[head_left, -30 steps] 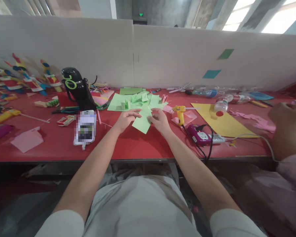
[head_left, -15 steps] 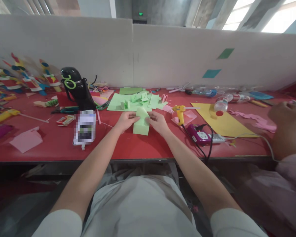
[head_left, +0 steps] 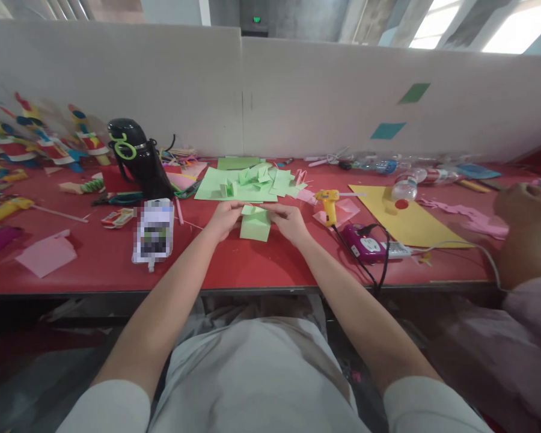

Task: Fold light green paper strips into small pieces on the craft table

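A creased piece of light green paper is held between my two hands over the red table, its lower flap hanging toward me. My left hand pinches its left upper edge, and my right hand grips the right upper edge; both sets of fingertips are partly hidden behind the fold. Just beyond them lie green paper sheets with small folded green pieces on top.
A yellow glue gun and a purple box with cables lie right. Left are a pixelated pouch-like thing and a black bottle. Yellow paper carries a plastic bottle. Another person's hand is far right.
The far part of the green paper stood up between my hands and is now folded down, so the piece looks shorter. My hands have come slightly closer over its upper edge.
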{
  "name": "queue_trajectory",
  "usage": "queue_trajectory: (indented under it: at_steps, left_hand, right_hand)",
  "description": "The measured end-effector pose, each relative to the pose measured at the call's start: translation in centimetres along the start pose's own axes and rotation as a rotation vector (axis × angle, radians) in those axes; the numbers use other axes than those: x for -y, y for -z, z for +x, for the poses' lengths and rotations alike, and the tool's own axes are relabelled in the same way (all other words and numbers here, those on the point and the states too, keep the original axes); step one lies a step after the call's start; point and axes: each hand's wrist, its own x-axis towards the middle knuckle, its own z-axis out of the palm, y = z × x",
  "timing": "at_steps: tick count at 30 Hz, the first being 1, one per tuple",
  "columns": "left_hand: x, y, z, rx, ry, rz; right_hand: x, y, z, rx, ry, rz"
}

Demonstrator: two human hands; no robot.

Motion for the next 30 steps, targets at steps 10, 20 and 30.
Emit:
queue_trajectory:
  at_steps: [10,20,30]
  left_hand:
    - [-0.1,0.2,0.0,0.108,-0.012,-0.058]
    - [0.4,-0.3,-0.5,0.143,-0.34,0.289]
    - [0.5,-0.3,-0.1,0.125,-0.385,0.31]
  right_hand:
    - [0.7,0.1,-0.3,-0.015,0.125,-0.072]
    - [1.9,-0.3,-0.6,-0.013,0.013,0.012]
    - [1.7,-0.2,-0.3,-0.085,-0.037,0.09]
